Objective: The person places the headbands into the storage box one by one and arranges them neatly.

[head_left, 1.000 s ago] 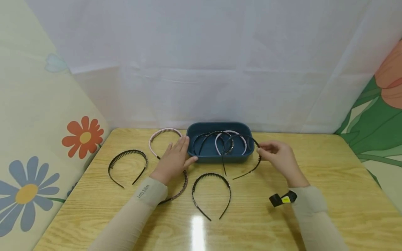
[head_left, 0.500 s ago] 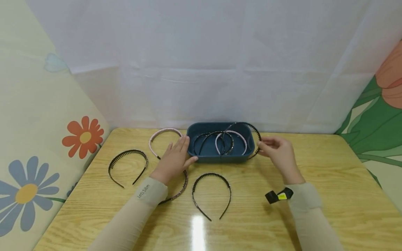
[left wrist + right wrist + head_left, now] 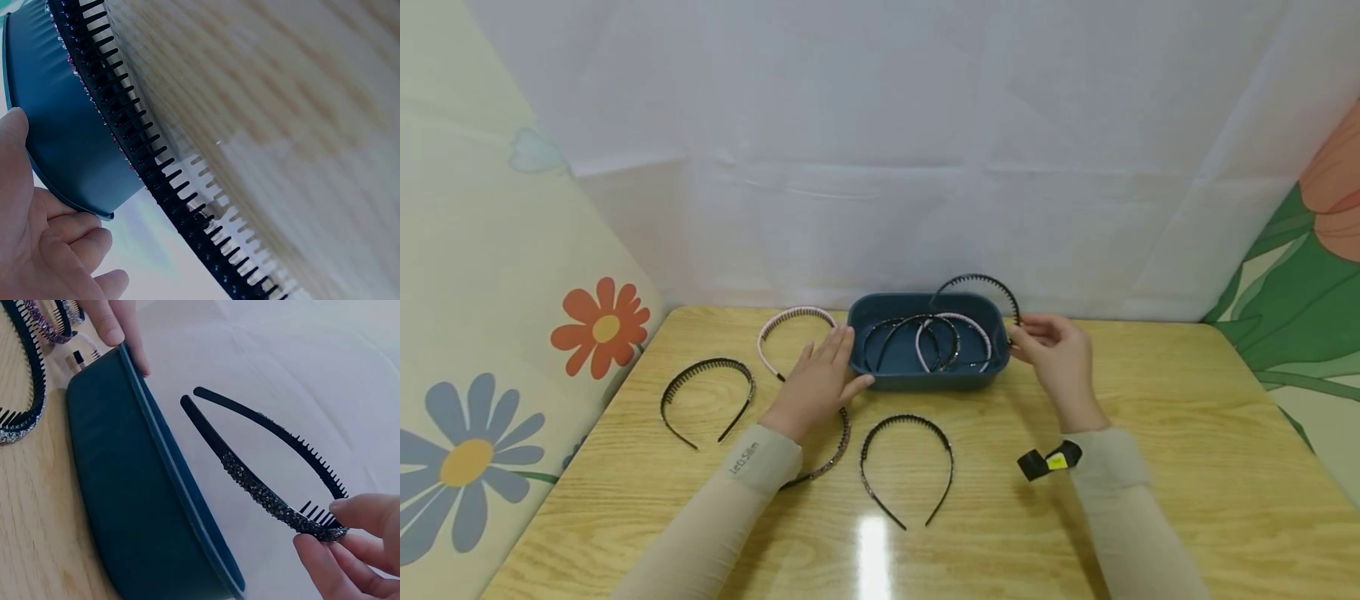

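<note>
My right hand (image 3: 1060, 362) pinches a black toothed headband (image 3: 262, 500), studded with glittery dark stones, between thumb and fingers. The headband is raised over the right end of a dark blue box (image 3: 925, 382), its two tips slanting down toward the inside. My left hand (image 3: 815, 385) rests against the box's left end, fingers straight, thumb at the front corner. Inside the box lie a pink headband (image 3: 964, 317) and black headbands (image 3: 917, 316), overlapping. In the left wrist view, a black headband with pinkish stones (image 3: 125, 131) crosses in front of the box.
On the wooden table (image 3: 1157, 400), a pink headband (image 3: 797, 310) lies behind my left hand. A black headband (image 3: 711, 362) is at the left, another (image 3: 907, 417) in front of the box. A glittery one (image 3: 845, 437) is partly hidden under my left forearm. White cloth (image 3: 880, 208) hangs behind.
My right hand has moved left and slightly up toward the box, raising and tilting the held headband so its tips have swung from in front of the box to over it. My left hand stays put.
</note>
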`<state>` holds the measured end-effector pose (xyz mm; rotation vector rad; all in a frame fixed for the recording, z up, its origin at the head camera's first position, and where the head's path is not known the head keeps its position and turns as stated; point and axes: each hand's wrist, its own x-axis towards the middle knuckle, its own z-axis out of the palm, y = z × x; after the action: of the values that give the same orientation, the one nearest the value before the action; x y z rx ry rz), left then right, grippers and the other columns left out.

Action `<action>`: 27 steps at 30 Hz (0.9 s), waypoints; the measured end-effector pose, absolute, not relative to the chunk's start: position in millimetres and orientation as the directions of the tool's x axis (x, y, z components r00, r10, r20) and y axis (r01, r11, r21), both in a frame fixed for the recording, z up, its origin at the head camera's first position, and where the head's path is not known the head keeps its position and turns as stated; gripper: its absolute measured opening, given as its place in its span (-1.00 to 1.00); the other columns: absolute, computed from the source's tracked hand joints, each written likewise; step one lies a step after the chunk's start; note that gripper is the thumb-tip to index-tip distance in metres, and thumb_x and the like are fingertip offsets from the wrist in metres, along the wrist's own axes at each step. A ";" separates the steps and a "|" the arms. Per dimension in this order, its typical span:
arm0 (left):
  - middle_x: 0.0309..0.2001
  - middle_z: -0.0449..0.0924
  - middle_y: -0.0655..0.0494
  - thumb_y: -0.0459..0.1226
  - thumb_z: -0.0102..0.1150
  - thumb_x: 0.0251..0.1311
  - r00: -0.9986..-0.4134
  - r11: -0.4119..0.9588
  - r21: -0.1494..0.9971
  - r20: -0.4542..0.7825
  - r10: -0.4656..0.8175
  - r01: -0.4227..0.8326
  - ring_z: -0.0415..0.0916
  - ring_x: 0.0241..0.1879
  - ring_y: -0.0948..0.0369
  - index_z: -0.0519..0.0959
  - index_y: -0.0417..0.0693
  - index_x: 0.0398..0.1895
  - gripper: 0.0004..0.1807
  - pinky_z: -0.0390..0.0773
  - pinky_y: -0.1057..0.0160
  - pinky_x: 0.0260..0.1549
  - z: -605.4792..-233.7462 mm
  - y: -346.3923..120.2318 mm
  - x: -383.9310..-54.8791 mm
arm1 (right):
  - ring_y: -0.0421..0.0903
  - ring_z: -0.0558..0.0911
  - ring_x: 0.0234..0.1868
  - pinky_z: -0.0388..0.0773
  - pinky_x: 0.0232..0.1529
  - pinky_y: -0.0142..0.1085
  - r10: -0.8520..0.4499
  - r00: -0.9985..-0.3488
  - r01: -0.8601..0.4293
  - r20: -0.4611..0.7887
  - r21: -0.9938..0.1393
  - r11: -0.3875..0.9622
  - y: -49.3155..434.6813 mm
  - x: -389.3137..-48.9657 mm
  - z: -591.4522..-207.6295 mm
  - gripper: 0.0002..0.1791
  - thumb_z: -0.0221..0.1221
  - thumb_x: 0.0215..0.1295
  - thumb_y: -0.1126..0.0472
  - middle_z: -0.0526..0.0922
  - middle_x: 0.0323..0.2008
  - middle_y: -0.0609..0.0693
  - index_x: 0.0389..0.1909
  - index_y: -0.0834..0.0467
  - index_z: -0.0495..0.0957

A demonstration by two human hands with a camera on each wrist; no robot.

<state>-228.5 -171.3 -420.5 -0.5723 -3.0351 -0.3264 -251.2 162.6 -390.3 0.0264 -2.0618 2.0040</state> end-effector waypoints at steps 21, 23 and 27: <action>0.60 -0.14 -0.23 0.15 -0.09 0.52 -0.930 0.909 0.200 0.078 0.358 0.366 -0.14 0.59 -0.10 -0.10 -0.33 0.60 -0.07 -0.09 -0.25 0.50 -420.6 -170.3 -227.9 | -0.38 0.64 -0.48 0.71 -0.38 -0.44 0.163 -0.977 -0.117 0.137 -0.985 0.126 145.8 -269.1 -411.1 -0.67 0.34 0.24 0.46 0.65 -0.40 0.02 -0.03 0.56 0.57; 0.61 -0.15 -0.23 0.15 -0.09 0.52 -0.931 0.910 0.198 0.078 0.357 0.365 -0.14 0.59 -0.10 -0.11 -0.33 0.60 -0.07 -0.09 -0.24 0.50 -420.9 -170.5 -227.9 | -0.39 0.65 -0.49 0.71 -0.39 -0.43 0.164 -0.976 -0.124 0.146 -0.983 0.136 145.0 -269.6 -411.4 -0.68 0.34 0.24 0.46 0.67 -0.38 0.08 -0.04 0.55 0.58; 0.61 -0.15 -0.23 0.15 -0.10 0.52 -0.931 0.911 0.193 0.080 0.357 0.366 -0.15 0.59 -0.09 -0.11 -0.33 0.60 -0.07 -0.09 -0.25 0.50 -421.1 -170.8 -228.5 | -0.41 0.64 -0.50 0.70 -0.40 -0.44 0.155 -0.974 -0.135 0.166 -0.972 0.193 143.6 -270.0 -411.7 -0.70 0.35 0.25 0.43 0.70 -0.28 0.28 -0.06 0.53 0.60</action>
<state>-228.5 -170.8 -421.1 -0.5732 -3.0280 -0.3181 -270.0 143.6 -411.7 -0.0197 -2.2402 1.8621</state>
